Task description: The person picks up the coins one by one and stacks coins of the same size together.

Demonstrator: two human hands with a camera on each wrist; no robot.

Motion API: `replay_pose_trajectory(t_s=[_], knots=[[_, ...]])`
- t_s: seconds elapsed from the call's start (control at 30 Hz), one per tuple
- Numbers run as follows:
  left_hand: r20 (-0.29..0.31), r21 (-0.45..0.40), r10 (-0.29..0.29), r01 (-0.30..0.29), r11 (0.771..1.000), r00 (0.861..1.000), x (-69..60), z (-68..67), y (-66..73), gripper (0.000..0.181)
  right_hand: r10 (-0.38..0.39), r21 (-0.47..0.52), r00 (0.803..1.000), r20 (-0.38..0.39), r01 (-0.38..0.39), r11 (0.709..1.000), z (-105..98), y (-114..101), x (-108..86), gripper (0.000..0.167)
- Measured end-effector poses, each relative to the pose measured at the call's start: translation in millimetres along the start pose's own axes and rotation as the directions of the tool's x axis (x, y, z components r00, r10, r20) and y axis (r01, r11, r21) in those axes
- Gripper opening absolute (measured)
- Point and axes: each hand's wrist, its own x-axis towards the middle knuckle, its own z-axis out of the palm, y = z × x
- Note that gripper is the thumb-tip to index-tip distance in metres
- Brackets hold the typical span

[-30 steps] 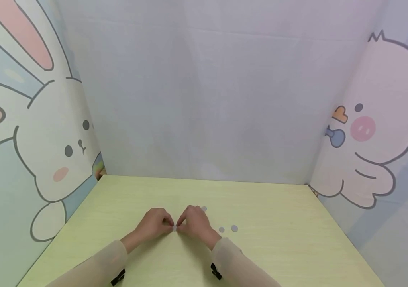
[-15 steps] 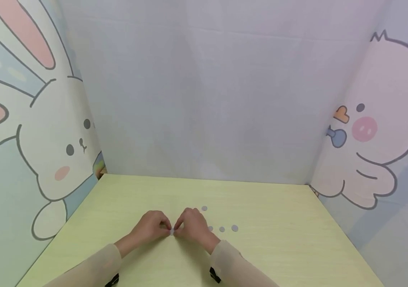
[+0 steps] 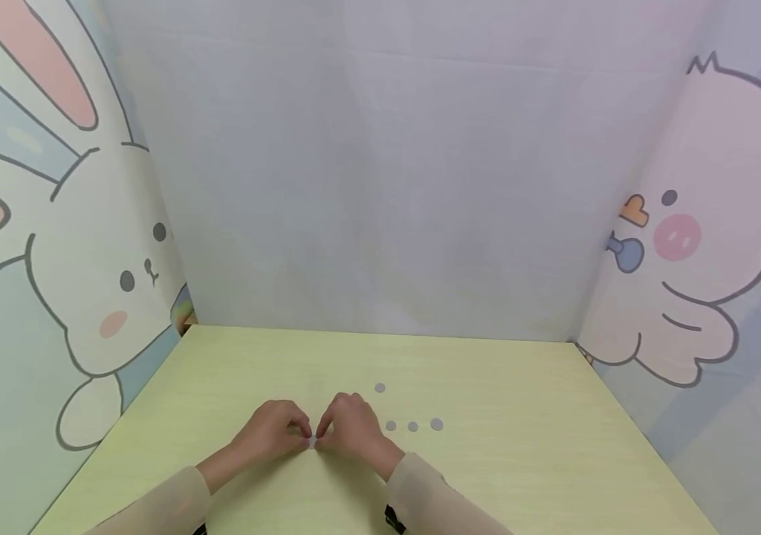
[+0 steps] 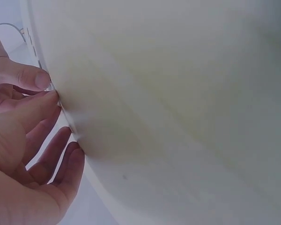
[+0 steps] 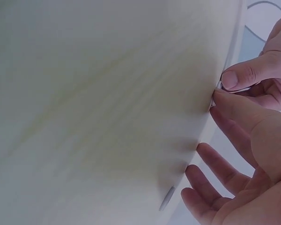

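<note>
Between the fingertips of both hands is a small grey disc (image 3: 313, 442), at the table surface and mostly hidden. My left hand (image 3: 272, 431) pinches its left side with thumb and forefinger, while my right hand (image 3: 352, 429) pinches it from the right. In the left wrist view, the left hand (image 4: 33, 136) has its thumb and forefinger close to the other hand's thumb, the remaining fingers bent against the table. From the right wrist, the disc (image 5: 219, 86) appears as a thin edge between the two thumbs, beside the right hand (image 5: 253, 145).
On the pale yellow table (image 3: 521, 461), three more discs lie in a rough row right of the hands: one (image 3: 391, 426), another (image 3: 412, 426) and a slightly larger one (image 3: 437, 424). A further disc (image 3: 380, 388) lies behind them. A plain curtain (image 3: 380, 186) hangs at the back.
Both hands have shifted together leftward and toward the table's near side, with the small disc between them. The disc nearest the right hand, hidden at first, has come into full view.
</note>
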Motion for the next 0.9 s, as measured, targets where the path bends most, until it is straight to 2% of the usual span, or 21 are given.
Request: replay_pose_trajectory(t_s=[0.53,0.9], knots=[[0.015,0.022,0.004,-0.004,1.000,1.000,-10.2,-6.7,1.5,0.012,-0.042,-0.040,0.999,-0.001,0.041,0.998,5.1,-8.1,-1.0,0.014],[0.040,0.023,0.027,-0.028,0.999,0.999,-17.0,-10.3,-4.9,0.013,-0.021,-0.043,1.000,0.013,0.022,0.999,5.0,-18.2,-3.1,0.015]])
